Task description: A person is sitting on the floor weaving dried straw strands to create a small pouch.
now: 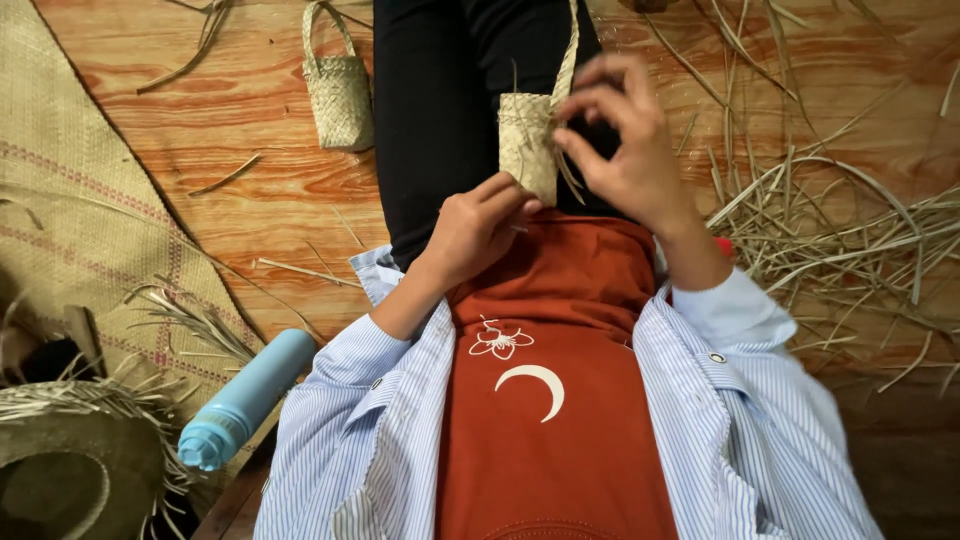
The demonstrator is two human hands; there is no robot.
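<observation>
Clearly light and springy, the small woven basket (528,145) sits over the person's lap, held up between both hands above the black trousers (430,120). The left hand (470,225) is closed on its lower corner, fingers (500,190) wrapped under the bottom edge. The right hand (625,140) is at the upper rim, thumb and forefinger pinched together on a loose strand there, the other fingers spread open. By my judgement the weave would dent under a hard squeeze, so the firmer bottom corner and the rim are the safest places to take hold; the dry strips look brittle and could crack if bent sharply.

It is pale straw in colour, a narrow pouch shape of flat plaited strips, with a long thin strap (568,50) rising from the top and stray ends sticking out.

On the wooden floor (260,120) a second little basket (338,90) with a handle lies to the left, loose straw (840,230) is piled at the right, and a blue bottle (245,395) rests beside a woven mat (80,200).
</observation>
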